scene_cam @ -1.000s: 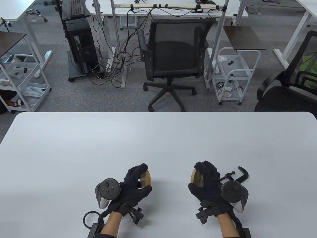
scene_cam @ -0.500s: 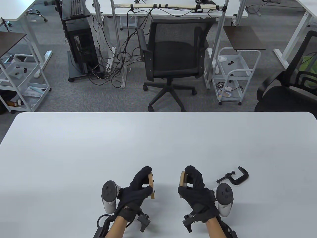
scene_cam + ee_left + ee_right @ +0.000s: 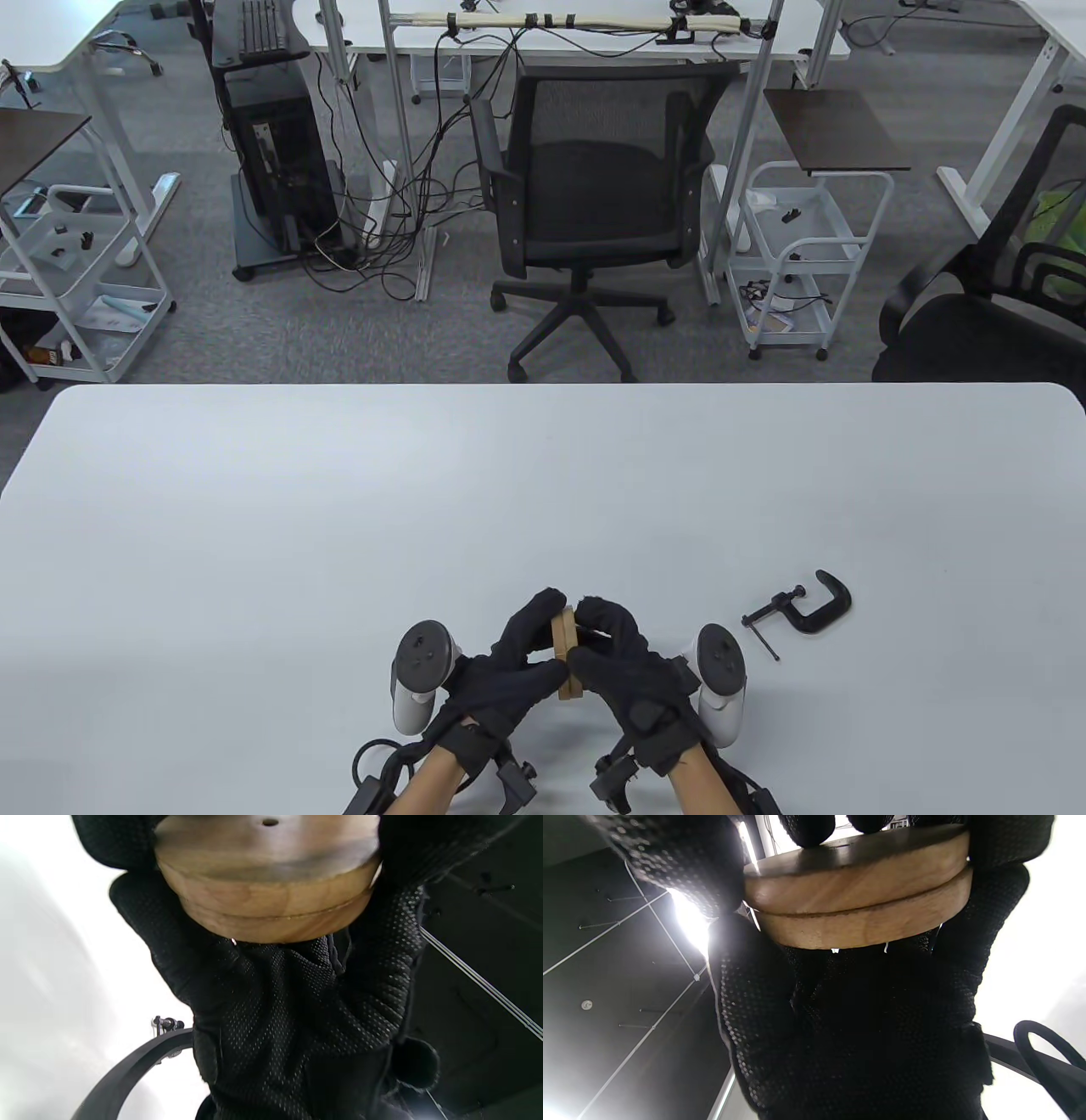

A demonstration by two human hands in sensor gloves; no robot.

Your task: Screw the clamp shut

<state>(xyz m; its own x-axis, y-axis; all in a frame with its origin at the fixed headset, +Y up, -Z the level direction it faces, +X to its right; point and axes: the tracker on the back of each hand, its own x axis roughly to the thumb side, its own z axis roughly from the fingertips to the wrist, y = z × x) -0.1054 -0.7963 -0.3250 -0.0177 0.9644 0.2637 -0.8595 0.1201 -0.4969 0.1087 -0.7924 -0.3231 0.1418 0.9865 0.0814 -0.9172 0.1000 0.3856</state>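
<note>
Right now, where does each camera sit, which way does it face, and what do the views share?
Table view: above the near edge, looking down; left hand, right hand, clamp lying apart on the table.
Left wrist view: under the left wrist, looking along the glove at the wooden discs.
Right wrist view: under the right wrist, facing the same discs.
Shared: the stacked discs, held by both hands.

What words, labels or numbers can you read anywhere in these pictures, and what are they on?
None can be read.
The two wooden discs pressed together between the left hand and right hand: bare wood, one small hole, no marking.
The clamp on the table: plain black, no visible brand.
The papers on the cart shelves: print too small to read.
</note>
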